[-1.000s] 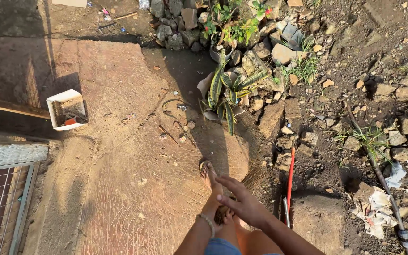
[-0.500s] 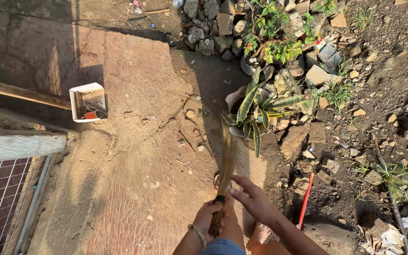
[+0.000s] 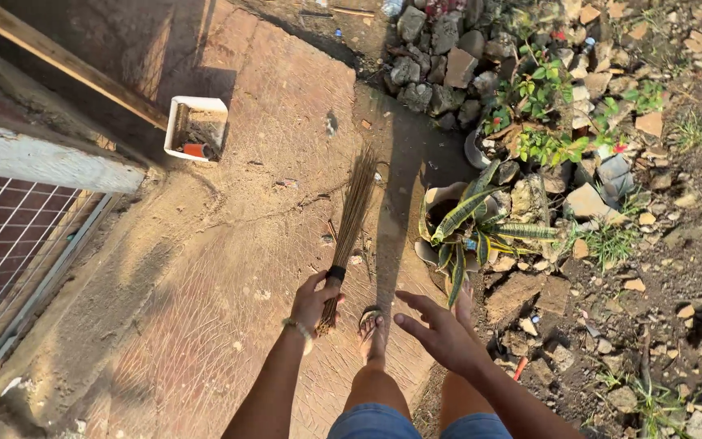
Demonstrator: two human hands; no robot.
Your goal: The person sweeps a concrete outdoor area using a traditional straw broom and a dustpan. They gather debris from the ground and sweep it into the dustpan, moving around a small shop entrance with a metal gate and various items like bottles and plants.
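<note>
So the person's left hand (image 3: 312,302) is wrapped around the bound end of a stick broom (image 3: 351,219), fingers curled tight on the handle just below the black band. There's a thin bracelet on that wrist. The broom points up and away from them, bristles fanning out over the dusty paved path (image 3: 229,268), tip ending near the shadow edge by the rock pile. Can't tell if the bristle tips actually touch the ground or hang just above it.

The right hand (image 3: 440,329) holds nothing, fingers spread wide and loose, palm down, hovering near the broom hand but clear of it. Below and between the hands you can see a foot in a flip-flop (image 3: 372,329) planted on the path, plus denim shorts at the bottom edge.

Just right of the broom sits a cracked pot with a striped snake plant (image 3: 469,223), leaves flopping over the rim. Behind that is a heap of stones (image 3: 440,69) and some small green plants with red bits. Up the path, a white rectangular tub (image 3: 197,128) with something orange inside sits against a wooden beam (image 3: 67,61). On the left, a wire mesh gate (image 3: 10,252).
</note>
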